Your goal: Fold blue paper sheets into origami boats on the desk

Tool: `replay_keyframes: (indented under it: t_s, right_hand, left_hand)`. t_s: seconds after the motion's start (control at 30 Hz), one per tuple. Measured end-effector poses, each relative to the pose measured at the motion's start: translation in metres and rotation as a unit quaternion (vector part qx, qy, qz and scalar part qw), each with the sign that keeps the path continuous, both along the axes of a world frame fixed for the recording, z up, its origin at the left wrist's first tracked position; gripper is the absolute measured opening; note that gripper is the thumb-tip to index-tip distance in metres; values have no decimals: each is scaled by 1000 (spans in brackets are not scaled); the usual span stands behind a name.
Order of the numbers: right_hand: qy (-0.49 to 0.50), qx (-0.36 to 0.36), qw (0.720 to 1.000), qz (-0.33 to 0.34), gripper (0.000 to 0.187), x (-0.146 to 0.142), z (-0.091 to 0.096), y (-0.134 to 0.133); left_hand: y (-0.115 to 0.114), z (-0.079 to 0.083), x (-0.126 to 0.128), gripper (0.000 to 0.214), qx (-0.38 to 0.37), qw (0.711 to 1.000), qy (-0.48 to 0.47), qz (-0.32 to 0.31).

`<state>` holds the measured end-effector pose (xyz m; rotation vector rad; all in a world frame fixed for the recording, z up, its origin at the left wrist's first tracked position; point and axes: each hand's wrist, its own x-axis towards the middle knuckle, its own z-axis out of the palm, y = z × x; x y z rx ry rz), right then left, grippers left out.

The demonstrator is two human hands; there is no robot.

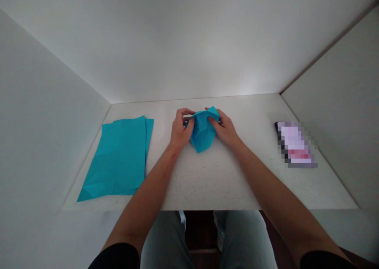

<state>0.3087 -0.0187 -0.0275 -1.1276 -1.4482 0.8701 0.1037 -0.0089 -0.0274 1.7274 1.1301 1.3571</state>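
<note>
Head view: the left hand (181, 129) and right hand (224, 127) both grasp a creased blue paper (203, 133) over the middle of the tabletop (213, 182), with flat blue sheets (118, 154) well left and a pixelated flat object (294, 144) well right.

On my feed, a desk (213, 186) stands with walls (50, 103) closing in on its left, right and back edges. Along the left edge lie 2 overlapping sheets of paper (118, 154), reaching almost to the front left corner. Mid-desk, nearer the back edge than the front, a folded sheet (203, 133) sits between the left hand (181, 129) and the right hand (224, 127). Near the right edge, just ahead of the back right corner, lies a phone (296, 144). Legs (239, 241) show below the front edge.
</note>
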Motion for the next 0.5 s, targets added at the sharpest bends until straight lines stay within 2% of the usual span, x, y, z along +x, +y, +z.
replay_keyframes:
  t_s: [0.13,0.23,0.33,0.43,0.5]
  right_hand:
    - [-3,-8,1000,-2,44,2,-3,2]
    - [-4,-34,999,9,44,2,-4,2]
    - [-6,-22,1000,16,41,0,-2,1]
    - [-14,-1,1000,19,40,-2,3,-2]
    - [-20,8,1000,21,39,-3,7,-4]
  left_hand:
    - [1,1,-3,28,18,999,23,-17]
    - [1,6,-4,21,58,998,32,-13]
    - [-1,12,-5,9,129,990,56,10]
    - [-4,19,-4,18,190,976,97,43]
    - [-7,22,-3,16,206,971,109,56]
